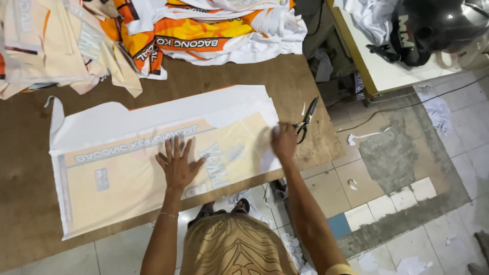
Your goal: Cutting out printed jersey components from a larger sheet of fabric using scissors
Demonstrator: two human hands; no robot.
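A flat printed fabric piece [127, 153], cream with white edges and grey lettering, lies spread on a brown board table [30, 203]. My left hand [177, 164] rests flat on the middle of the fabric with its fingers spread. My right hand [283, 141] presses the fabric's right edge, blurred, and I cannot tell whether it pinches the cloth. Black scissors [305, 119] lie on the table just right of that hand.
Piles of orange, white and cream printed fabric [204, 30] cover the table's far side. A second table [377, 71] at the upper right holds a dark helmet [433, 28] and white cloth. Tiled floor with fabric scraps [407, 265] lies right and below.
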